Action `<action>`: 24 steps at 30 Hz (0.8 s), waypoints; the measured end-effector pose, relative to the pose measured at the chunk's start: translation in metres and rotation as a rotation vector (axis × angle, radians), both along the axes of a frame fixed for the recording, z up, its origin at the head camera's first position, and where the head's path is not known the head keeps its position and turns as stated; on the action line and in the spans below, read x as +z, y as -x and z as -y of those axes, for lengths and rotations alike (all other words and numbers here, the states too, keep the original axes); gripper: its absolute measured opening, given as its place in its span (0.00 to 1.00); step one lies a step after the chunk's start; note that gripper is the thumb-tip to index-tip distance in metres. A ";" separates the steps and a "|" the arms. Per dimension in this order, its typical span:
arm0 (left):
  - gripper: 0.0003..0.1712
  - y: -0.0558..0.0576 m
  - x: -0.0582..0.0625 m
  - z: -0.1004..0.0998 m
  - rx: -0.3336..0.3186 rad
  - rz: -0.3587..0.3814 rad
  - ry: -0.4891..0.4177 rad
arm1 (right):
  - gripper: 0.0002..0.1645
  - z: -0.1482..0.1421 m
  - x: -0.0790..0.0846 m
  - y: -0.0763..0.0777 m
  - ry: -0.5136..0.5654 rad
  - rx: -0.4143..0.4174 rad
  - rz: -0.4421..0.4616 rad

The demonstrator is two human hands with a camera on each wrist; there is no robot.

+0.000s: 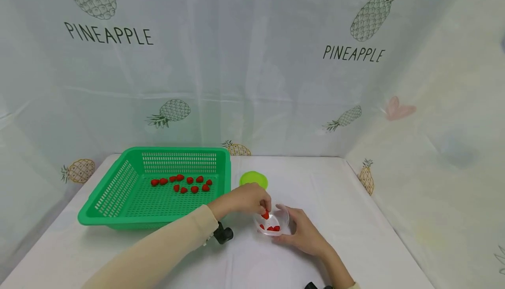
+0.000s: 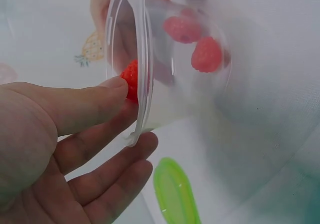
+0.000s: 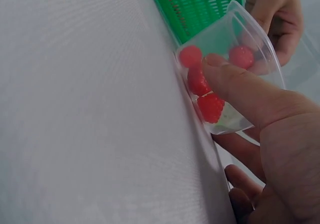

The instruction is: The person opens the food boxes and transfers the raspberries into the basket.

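My left hand (image 1: pixel 248 198) pinches a red raspberry (image 2: pixel 131 78) between thumb and forefinger, at the mouth of a clear plastic cup (image 1: pixel 282 221). In the left wrist view this berry sits just at the rim, and the other fingers are spread beneath. The cup is gripped by my right hand (image 1: pixel 305 234), its thumb pressed along the outer wall. Several raspberries (image 3: pixel 211 107) lie at the cup's bottom, partly covered by that thumb in the right wrist view. The cup stands low over the white table, tilted in the wrist views.
To the left, a green perforated basket (image 1: pixel 118 221) holds several more raspberries (image 1: pixel 194 189). A bright green lid (image 1: pixel 252 177) lies on the white table (image 1: pixel 323 192) behind my left hand. A pineapple-print curtain (image 1: pixel 252 61) hangs at the back.
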State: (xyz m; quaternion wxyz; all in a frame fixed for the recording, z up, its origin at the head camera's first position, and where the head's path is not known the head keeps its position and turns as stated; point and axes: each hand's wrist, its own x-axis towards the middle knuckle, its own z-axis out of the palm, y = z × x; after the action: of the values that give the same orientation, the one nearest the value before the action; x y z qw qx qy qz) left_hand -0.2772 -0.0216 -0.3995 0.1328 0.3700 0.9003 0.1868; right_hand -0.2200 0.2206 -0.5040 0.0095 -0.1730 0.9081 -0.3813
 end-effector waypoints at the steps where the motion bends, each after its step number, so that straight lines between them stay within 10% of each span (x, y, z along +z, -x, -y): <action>1: 0.06 0.000 0.000 0.000 0.002 0.006 -0.002 | 0.54 0.000 0.000 0.000 0.002 0.000 0.009; 24: 0.04 0.006 0.007 0.012 0.013 -0.017 -0.048 | 0.52 0.001 0.001 -0.001 0.013 0.022 0.011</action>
State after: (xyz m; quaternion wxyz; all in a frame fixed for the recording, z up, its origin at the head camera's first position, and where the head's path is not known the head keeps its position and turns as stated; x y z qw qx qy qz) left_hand -0.2835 -0.0335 -0.3926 0.1149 0.3688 0.8991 0.2060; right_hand -0.2193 0.2196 -0.5031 0.0175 -0.1811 0.9034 -0.3882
